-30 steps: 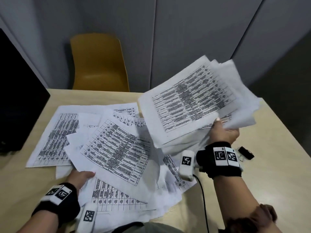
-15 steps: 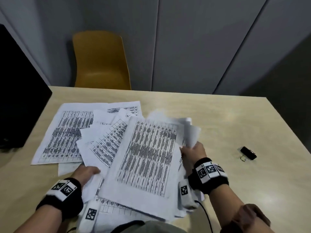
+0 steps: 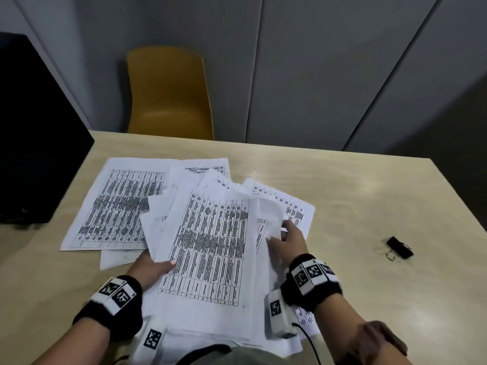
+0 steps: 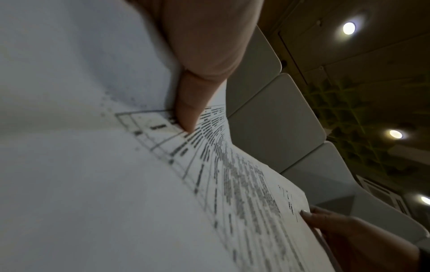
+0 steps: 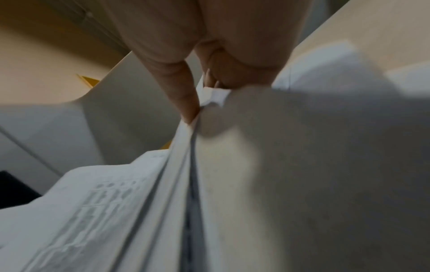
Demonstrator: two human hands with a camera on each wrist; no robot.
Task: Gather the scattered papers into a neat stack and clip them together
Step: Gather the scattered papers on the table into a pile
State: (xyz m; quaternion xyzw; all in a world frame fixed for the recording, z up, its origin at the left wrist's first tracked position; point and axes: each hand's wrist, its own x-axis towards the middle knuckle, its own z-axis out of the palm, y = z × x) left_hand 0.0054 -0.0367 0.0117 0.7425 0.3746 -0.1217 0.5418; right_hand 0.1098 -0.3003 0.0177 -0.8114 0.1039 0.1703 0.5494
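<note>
Grey wall panels (image 3: 329,75) are seen behind a pale wooden table (image 3: 355,206); a yellow chair (image 3: 168,93) is placed at its far edge and a black monitor (image 3: 34,133) at its left.

Item: papers (image 3: 210,246), white sheets printed with tables, are spread over the near left part of the table in a loose, overlapping pile. One sheet (image 3: 116,204) is laid flat at the far left of the spread; others are fanned beneath the top sheets, and a few corners are shown past the right wrist.

Item: left hand (image 3: 150,267). The left edge of the upper sheets is pinched by it, the thumb (image 4: 188,110) being pressed on the printed face while the remaining fingers are hidden under the paper. How far those fingers are curled cannot be told.

Item: right hand (image 3: 287,243). The right edge of the same bundle is gripped, the thumb (image 5: 184,92) being laid on top and the fingers (image 5: 232,73) curled against the paper edge, which is bunched between them.

Item: binder clip (image 3: 399,247), black with wire handles, is laid on the table well apart from the papers, to the right, and is touched by neither hand.

Item: black wrist bands (image 3: 312,281) with printed markers are worn on both wrists.
</note>
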